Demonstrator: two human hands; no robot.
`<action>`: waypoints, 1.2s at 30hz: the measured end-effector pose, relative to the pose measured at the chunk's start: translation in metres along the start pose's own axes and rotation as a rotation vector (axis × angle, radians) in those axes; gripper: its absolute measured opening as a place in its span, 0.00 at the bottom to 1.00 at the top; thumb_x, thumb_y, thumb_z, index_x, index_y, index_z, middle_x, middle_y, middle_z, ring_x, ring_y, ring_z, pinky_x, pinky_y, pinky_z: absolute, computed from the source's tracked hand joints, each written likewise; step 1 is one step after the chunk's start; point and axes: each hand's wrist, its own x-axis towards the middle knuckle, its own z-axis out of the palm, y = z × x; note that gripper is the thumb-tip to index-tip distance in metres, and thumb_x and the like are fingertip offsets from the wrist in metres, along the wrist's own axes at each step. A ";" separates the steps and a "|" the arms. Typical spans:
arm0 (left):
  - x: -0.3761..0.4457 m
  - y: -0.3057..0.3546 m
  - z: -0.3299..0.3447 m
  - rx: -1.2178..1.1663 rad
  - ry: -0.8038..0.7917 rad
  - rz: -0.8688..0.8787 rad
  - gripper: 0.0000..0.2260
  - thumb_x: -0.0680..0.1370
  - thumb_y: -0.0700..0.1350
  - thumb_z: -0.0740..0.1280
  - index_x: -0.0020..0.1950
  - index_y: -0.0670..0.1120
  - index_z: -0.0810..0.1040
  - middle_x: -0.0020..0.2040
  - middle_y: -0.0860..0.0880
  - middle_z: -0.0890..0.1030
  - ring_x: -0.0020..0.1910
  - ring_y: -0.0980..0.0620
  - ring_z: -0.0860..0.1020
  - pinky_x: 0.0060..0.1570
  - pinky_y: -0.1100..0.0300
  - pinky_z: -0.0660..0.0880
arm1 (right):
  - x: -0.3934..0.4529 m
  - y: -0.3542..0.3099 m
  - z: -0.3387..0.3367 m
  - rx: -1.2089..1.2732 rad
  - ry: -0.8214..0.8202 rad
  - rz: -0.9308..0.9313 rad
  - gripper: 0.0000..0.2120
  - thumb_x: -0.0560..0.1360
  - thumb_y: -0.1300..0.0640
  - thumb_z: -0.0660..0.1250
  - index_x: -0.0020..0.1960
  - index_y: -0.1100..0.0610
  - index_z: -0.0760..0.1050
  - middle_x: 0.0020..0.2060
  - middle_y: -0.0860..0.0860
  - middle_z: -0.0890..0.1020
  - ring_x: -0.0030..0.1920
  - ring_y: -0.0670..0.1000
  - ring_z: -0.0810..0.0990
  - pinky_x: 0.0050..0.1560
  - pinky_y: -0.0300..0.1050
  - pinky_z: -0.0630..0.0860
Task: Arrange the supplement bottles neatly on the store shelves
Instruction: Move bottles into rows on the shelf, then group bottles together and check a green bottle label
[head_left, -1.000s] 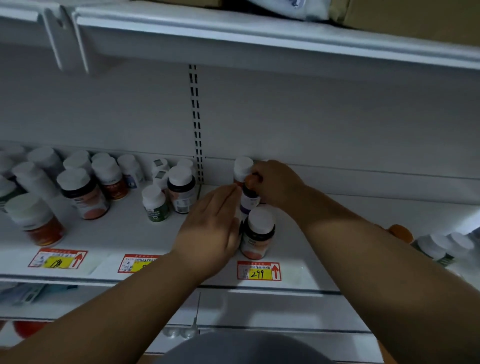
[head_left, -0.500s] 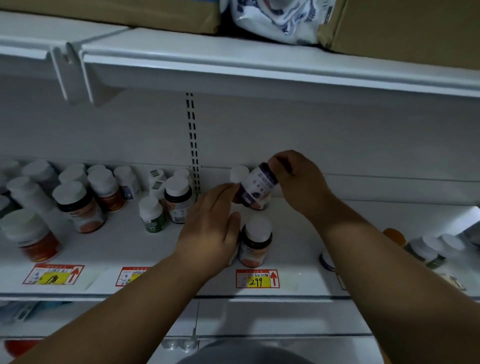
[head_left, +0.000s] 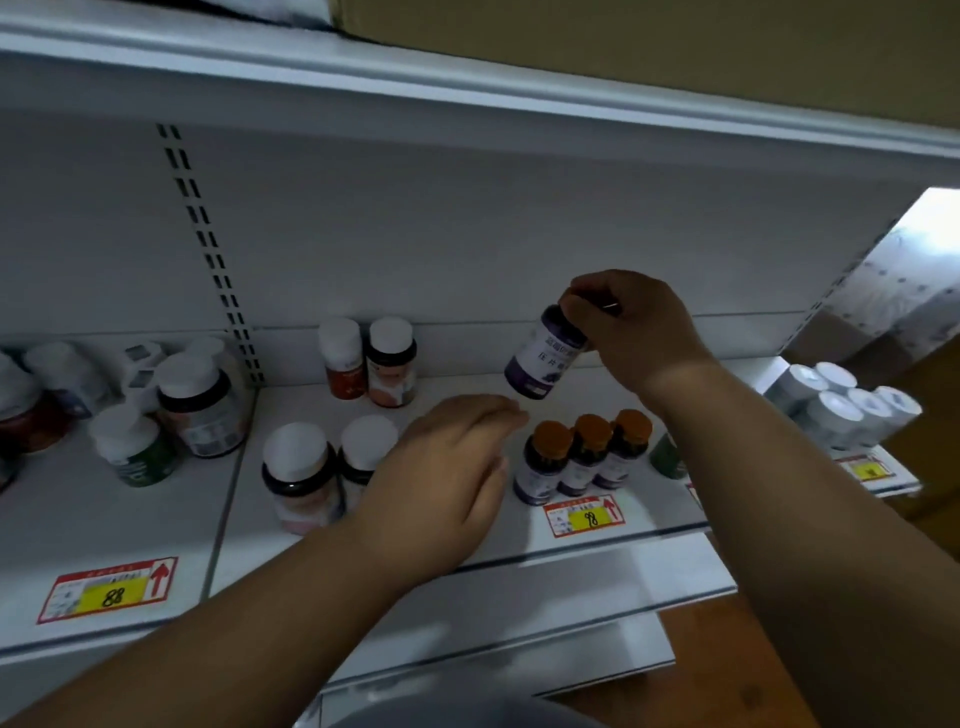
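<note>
The right hand (head_left: 636, 332) holds the purple bottle (head_left: 543, 358) by its cap, tilted in the air above the shelf (head_left: 613, 540), over three orange-capped bottles (head_left: 584, 457). The left hand (head_left: 447, 478) is flat and holds nothing. The bottle looks small, light and hard (maybe a bit slippery), so the cap is a good place to grab.

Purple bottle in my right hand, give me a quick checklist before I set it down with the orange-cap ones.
1. Right hand grips the purple bottle at its cap end: ok.
2. Bottle upright: not ok, tilted.
3. Matching orange-cap bottles standing in a row: ok.
4. Bare shelf behind that row: ok.
5. Left hand out of the path: not ok, it hovers beside the row.
6. Price tag matches the bottle: cannot tell.
</note>
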 end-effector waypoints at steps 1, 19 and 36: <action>0.003 0.005 0.011 0.009 -0.022 0.015 0.19 0.76 0.42 0.60 0.67 0.44 0.74 0.64 0.46 0.76 0.62 0.48 0.73 0.62 0.55 0.69 | 0.005 0.006 -0.007 -0.018 -0.028 -0.015 0.14 0.77 0.49 0.66 0.60 0.52 0.77 0.54 0.48 0.81 0.52 0.50 0.81 0.57 0.51 0.78; 0.021 0.059 0.117 0.402 -0.047 -0.373 0.25 0.71 0.41 0.56 0.67 0.41 0.74 0.66 0.43 0.76 0.64 0.45 0.74 0.66 0.56 0.67 | 0.051 0.073 0.036 -0.258 -0.774 -0.292 0.15 0.69 0.54 0.76 0.48 0.65 0.81 0.48 0.58 0.82 0.41 0.47 0.76 0.39 0.40 0.71; 0.022 0.063 0.114 0.427 -0.103 -0.412 0.27 0.70 0.43 0.55 0.70 0.44 0.72 0.68 0.46 0.74 0.66 0.47 0.72 0.66 0.55 0.67 | 0.067 0.072 0.040 -0.328 -0.868 -0.322 0.06 0.76 0.56 0.69 0.51 0.55 0.80 0.47 0.53 0.84 0.44 0.51 0.84 0.49 0.47 0.81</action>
